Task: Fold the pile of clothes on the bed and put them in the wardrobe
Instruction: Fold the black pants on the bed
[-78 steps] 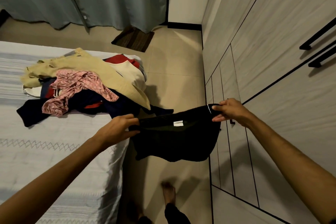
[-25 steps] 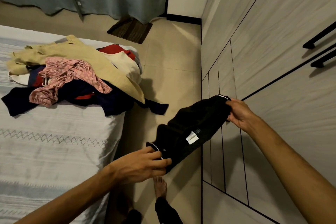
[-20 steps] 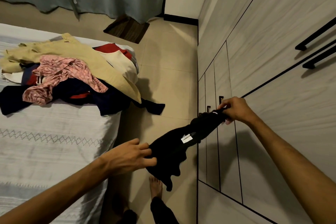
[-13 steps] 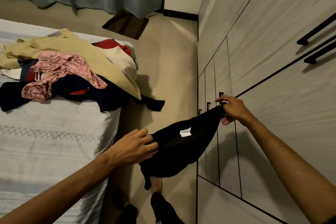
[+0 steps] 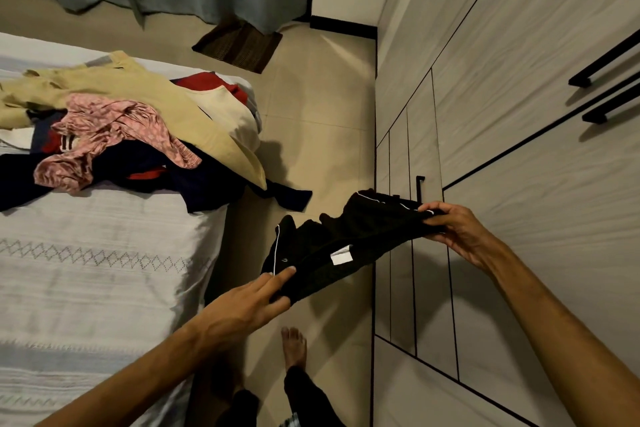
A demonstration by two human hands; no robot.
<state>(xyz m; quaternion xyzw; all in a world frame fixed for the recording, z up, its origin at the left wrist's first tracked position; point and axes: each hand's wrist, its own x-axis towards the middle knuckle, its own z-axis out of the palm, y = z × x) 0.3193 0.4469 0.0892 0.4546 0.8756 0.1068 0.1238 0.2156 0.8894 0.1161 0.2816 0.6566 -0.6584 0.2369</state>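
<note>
**A:** Where is the garment, and how is it held?

**B:** The black garment [image 5: 349,236] hangs in mid-air between bed [image 5: 104,253] and wardrobe [image 5: 519,184]. The right hand [image 5: 453,229] pinches one end with curled fingers; the left hand [image 5: 242,305] pinches the lower edge, its fingers nearly straight.

**A:** Likely failure?

**B:** The left hold looks shallow, so the loose cloth may slip and drop to the floor [image 5: 311,97]. Folding unsupported also risks uneven layers. The pile of clothes [image 5: 131,128] overhangs the bed corner and could slide off.
</note>
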